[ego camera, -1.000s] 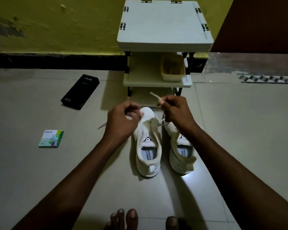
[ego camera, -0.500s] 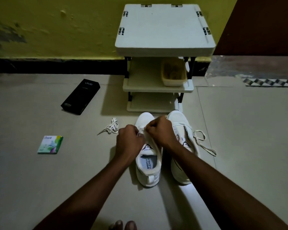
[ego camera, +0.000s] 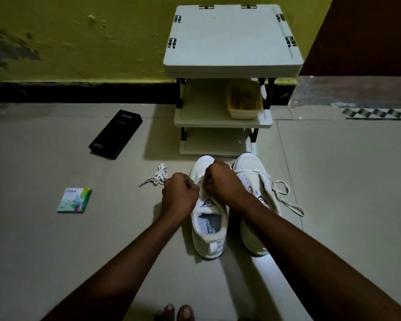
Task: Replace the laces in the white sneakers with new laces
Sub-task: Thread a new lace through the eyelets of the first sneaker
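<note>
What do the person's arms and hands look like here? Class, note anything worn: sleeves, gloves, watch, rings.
The left forearm and the right forearm are bare to the picture's edge; no sleeve shows. The left hand and the right hand wear no gloves. No watch or band shows at either wrist, and no ring, though the light is dim.

Before the rack (ego camera: pixel 232 42), left sneaker (ego camera: pixel 208 232) and right sneaker (ego camera: pixel 250 172) stand side by side; lace bundle (ego camera: pixel 156 177) to their left, box (ego camera: pixel 116 134) behind it, packet (ego camera: pixel 74 200) farther left.
</note>
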Demonstrator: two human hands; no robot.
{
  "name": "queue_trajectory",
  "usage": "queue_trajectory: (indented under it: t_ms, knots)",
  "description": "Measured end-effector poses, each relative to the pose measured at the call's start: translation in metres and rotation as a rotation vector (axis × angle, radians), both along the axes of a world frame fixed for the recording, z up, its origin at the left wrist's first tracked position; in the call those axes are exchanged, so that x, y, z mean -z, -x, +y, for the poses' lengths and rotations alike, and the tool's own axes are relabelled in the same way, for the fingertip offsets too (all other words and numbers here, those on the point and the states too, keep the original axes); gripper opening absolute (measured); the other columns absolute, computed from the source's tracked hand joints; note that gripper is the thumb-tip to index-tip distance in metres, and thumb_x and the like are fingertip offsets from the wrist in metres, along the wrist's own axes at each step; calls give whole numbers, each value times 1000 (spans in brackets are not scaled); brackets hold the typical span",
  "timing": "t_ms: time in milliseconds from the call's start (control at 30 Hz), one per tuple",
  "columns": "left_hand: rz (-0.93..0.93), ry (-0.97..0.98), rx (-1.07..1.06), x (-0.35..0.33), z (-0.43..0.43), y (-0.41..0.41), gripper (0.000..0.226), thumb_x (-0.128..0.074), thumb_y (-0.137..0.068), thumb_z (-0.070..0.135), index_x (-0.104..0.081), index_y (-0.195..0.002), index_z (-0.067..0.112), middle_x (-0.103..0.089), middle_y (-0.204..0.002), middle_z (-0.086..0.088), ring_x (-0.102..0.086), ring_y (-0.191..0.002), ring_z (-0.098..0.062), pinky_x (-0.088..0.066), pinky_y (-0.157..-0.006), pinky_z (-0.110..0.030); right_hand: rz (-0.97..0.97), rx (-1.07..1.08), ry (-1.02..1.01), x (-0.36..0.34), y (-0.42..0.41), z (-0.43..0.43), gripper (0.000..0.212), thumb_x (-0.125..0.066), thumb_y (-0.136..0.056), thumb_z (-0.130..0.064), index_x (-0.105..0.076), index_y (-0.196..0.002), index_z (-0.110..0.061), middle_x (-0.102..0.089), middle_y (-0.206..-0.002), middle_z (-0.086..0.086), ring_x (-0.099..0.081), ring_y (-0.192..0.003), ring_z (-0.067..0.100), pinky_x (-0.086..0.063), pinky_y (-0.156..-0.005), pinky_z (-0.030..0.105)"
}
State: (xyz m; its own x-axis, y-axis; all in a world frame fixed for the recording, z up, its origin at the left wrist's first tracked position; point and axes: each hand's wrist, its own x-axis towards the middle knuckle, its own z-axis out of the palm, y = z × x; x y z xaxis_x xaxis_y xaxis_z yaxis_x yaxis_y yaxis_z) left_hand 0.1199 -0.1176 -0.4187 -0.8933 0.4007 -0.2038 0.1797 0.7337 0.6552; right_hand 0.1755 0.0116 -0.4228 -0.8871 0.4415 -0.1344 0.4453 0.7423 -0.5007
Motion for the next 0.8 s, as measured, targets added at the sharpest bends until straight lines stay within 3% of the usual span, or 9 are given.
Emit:
queue_trajectory:
  t_ms: [133,200,333,500,600,800]
  knots:
    - [14,-11,18,0,-1,2,17,-73,-84,28,-71,-73,15,-72,-80,2,-69,-89,-26,-53,-77,-32,-33,-63,-66,-3,2,-3,16,-63,-87,-15,-62,-97,-2,-52,-121,16,-57,-105,33,-42,-73,36]
    - [5,8,24,-2,0,2,9,-70,-86,24,-74,-86,16,-75,-94,2,-68,-99,-25,-49,-84,-31,-21,-62,-49,-1,2,-3,12,-61,-86,-14,-61,-93,-4,-52,-119,15,-58,-102,34,-44,-72,37]
    - [-26,57,60,-3,-1,3,26,-66,-91,24,-72,-116,22,-70,-123,7,-63,-118,-20,-42,-96,-29,32,-5,-26,4,-1,-4,5,-59,-80,-11,-61,-82,-7,-53,-111,9,-61,-94,31,-48,-67,38]
    - [-58,35,52,1,-2,7,26,-65,-93,26,-71,-119,23,-69,-125,8,-60,-123,-18,-41,-100,-29,29,23,-41,8,1,-6,10,-61,-84,-16,-67,-90,-10,-53,-112,6,-61,-99,29,-44,-67,35]
    - [-62,27,51,1,-2,8,26,-64,-94,26,-71,-119,22,-69,-125,8,-61,-122,-17,-42,-101,-29,-15,15,-63,3,3,-9,14,-61,-84,-21,-67,-94,-13,-53,-114,5,-61,-102,31,-48,-77,40]
    - [-95,34,53,2,-2,12,24,-63,-93,24,-73,-115,24,-71,-124,8,-62,-121,-19,-46,-104,-34,22,72,-29,2,-2,-12,10,-59,-80,-17,-64,-86,-12,-52,-112,4,-60,-96,31,-51,-78,45]
